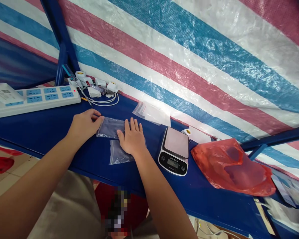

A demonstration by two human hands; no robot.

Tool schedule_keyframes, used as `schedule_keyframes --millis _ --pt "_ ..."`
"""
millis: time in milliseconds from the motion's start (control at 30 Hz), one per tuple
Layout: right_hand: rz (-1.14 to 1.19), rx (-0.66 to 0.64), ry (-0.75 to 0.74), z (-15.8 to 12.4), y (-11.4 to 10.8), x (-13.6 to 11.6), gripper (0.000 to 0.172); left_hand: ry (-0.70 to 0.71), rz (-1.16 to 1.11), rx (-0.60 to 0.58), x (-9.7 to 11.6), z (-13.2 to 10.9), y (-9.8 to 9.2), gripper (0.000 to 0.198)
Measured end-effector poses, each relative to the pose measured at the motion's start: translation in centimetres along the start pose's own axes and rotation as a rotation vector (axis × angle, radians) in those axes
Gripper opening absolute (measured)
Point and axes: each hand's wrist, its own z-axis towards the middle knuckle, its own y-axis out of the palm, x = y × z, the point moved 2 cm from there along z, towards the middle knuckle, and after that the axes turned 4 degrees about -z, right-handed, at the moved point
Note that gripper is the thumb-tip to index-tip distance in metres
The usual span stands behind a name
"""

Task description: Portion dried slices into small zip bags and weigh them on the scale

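On the blue table, my left hand point(86, 123) pinches the left end of a clear plastic bag point(111, 127), fingers closed on its edge. My right hand point(132, 136) lies flat with fingers spread, pressing on the right part of that bag. A second clear bag point(118, 153) lies just below it, partly under my right palm. To the right of my right hand stands a digital kitchen scale point(174, 151) with a bare plate; its display is too small to read.
A white power strip point(43, 97) lies at the left, with white plugs and cables point(99, 87) beside it. More clear bags and paper point(153, 113) lie at the back. A red plastic bag point(233, 167) sits right of the scale. A striped tarp point(164, 63) hangs behind.
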Motion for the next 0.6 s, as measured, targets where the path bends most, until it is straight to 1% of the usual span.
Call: schedule_keyframes --millis 67,133,200,267,333,400,433,467,500,533,567,600 --pt "0.015 0.03 0.0 -0.1 -0.2 0.0 0.075 -0.045 -0.047 -0.006 0.0 -0.2 -0.1 0.028" --pt "0.012 0.108 -0.005 -0.4 -0.6 -0.1 0.071 -0.062 -0.063 -0.001 0.0 -0.2 -0.1 0.029" --pt "-0.018 0.199 -0.024 -0.8 -1.0 -0.5 0.068 -0.047 -0.037 0.015 0.2 0.0 0.1 0.028" --pt "-0.062 0.245 -0.072 -1.1 -1.0 -1.1 0.067 -0.019 0.01 0.024 0.5 0.3 0.2 0.027" --pt "-0.089 0.232 -0.12 -1.1 -0.8 -1.5 0.068 0.024 0.073 0.029 0.9 0.6 0.3 0.027" --pt "-0.081 0.173 -0.127 -1.0 -0.2 -1.7 0.072 0.103 0.141 0.091 1.6 0.6 0.4 0.032" --pt "-0.066 0.135 -0.117 -0.9 0.0 -1.7 0.075 0.175 0.171 0.134 1.9 0.5 0.4 0.037" --pt "-0.05 0.102 -0.103 -0.7 0.2 -1.6 0.079 0.27 0.194 0.148 2.2 0.3 0.6 0.041" --pt "-0.035 0.074 -0.091 -0.6 0.4 -1.5 0.081 0.37 0.209 0.121 2.3 0.1 0.9 0.045" --pt "-0.025 0.053 -0.085 -0.5 0.5 -1.4 0.083 0.456 0.221 0.045 2.2 -0.1 1.3 0.049" --pt "-0.019 0.04 -0.081 -0.4 0.5 -1.3 0.083 0.512 0.239 -0.067 1.9 -0.3 1.8 0.053" --pt "-0.017 0.033 -0.078 -0.3 0.5 -1.3 0.081 0.534 0.264 -0.185 1.5 -0.4 2.3 0.058"
